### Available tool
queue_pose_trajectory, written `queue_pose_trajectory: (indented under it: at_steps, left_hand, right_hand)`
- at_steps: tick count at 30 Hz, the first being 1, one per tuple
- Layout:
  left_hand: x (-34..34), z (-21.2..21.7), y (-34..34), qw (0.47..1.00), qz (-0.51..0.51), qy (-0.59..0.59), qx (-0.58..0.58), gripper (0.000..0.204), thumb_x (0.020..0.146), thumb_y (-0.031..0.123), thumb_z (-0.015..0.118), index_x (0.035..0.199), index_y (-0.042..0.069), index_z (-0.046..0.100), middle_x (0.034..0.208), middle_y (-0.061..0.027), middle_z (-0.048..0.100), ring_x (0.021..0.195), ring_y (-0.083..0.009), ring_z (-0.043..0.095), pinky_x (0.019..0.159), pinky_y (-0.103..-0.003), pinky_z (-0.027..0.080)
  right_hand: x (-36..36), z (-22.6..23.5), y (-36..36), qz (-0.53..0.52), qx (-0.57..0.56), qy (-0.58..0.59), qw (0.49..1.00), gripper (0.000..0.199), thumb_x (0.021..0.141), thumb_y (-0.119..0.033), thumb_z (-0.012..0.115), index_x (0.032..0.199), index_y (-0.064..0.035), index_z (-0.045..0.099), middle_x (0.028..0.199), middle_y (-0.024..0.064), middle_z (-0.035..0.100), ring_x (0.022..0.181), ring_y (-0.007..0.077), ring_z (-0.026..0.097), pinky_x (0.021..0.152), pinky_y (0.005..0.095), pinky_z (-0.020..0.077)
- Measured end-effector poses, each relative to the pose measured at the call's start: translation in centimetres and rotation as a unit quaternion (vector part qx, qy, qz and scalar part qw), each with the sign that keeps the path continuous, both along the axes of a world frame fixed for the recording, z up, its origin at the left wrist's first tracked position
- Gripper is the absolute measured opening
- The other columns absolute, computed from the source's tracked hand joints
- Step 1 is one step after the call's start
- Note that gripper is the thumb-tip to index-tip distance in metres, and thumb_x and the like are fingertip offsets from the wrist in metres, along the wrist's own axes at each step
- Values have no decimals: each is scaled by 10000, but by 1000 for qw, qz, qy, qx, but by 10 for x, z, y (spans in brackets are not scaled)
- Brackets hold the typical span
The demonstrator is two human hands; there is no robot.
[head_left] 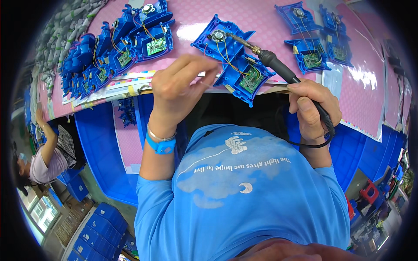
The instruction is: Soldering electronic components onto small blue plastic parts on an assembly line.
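A blue plastic shell [230, 48] lies open on the pink table [261, 19], with a round speaker, a green circuit board and yellow wires inside. My right hand [311, 108] grips a black soldering iron [278, 65]; its metal tip reaches up-left to the speaker at the shell's top. My left hand [183, 82] has its fingers pinched together at the shell's lower left edge. Whether they hold anything thin is hidden. A blue strap and a silver bracelet sit on my left wrist.
Several more open blue shells [113, 50] with boards are stacked in a row at the left, others [315, 37] at the right. Blue bins [102, 152] stand under the table edge. Another person [45, 154] sits at the far left. Grey bundled parts [65, 21] lie top left.
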State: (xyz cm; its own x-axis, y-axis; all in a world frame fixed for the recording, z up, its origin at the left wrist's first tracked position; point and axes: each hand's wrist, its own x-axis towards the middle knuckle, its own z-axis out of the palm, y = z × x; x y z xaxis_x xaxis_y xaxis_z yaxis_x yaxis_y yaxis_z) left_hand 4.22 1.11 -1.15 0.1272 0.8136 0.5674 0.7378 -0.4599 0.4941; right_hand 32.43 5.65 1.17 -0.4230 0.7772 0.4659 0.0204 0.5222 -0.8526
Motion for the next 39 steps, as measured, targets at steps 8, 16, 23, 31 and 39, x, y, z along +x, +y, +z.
queue_pose_trajectory:
  at_steps: [8,16,23,31,39]
  left_hand:
    - [9,4,-8,996,-36,52,-66,389,793,-18,760,1161,98,704,1196,-75,700,785,-264,728,633,-350,587]
    - [-23,17,55,971,-72,225,-30,305,787,-56,649,1071,55,655,1019,-125,665,804,-346,709,657,-418,575]
    - [-85,45,75,942,-21,312,-120,290,803,-47,681,1065,74,713,1064,-136,711,933,-385,695,806,-467,565]
    - [20,48,47,985,-31,163,43,350,752,-111,621,1078,13,663,1053,-147,695,819,-324,724,656,-383,589]
    - [113,-13,115,985,-138,107,8,429,794,-36,665,1214,39,610,1263,-230,620,816,-394,722,677,-455,595]
  right_hand:
    - [8,-2,5,-47,1,58,997,219,907,-93,649,1017,65,753,712,91,678,569,131,620,533,262,462]
    - [28,2,-5,-47,24,95,994,306,978,-92,563,1139,153,650,726,124,609,629,155,554,587,277,421]
    - [41,-3,-2,-115,31,96,988,296,993,-80,552,1153,151,647,723,121,602,642,165,553,595,284,425]
    - [55,-9,10,-210,66,115,969,293,1003,-68,538,1165,148,651,727,133,607,641,166,556,585,282,433]
    - [55,-3,7,-249,89,83,961,263,1001,-36,545,1163,136,660,734,135,622,629,161,561,583,281,446]
